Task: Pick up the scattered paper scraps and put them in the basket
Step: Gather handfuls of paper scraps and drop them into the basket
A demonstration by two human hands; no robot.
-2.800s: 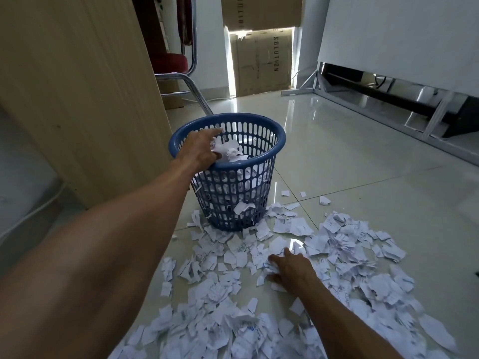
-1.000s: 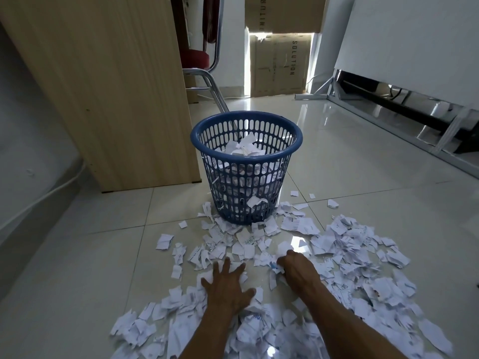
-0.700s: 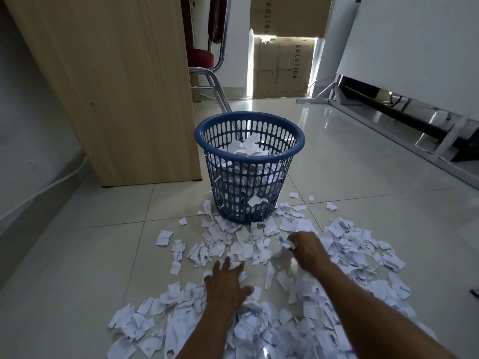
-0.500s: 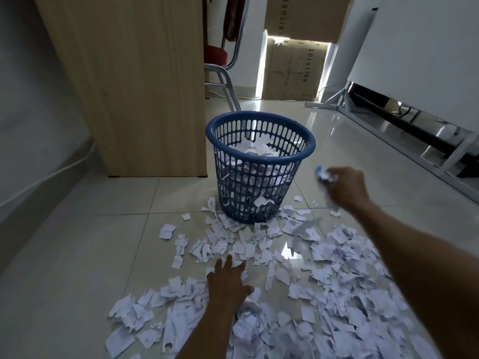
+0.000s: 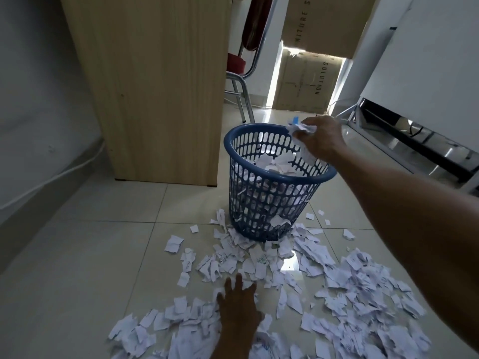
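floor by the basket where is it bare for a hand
Bare tile: left of the basket, in front of the wooden panel; also beyond the basket, toward the metal frame. Crowded: the paper scraps in front, where the left hand rests.

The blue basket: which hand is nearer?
Right. The right hand is over the basket, gripping scraps; the left hand rests on floor scraps in front of it.
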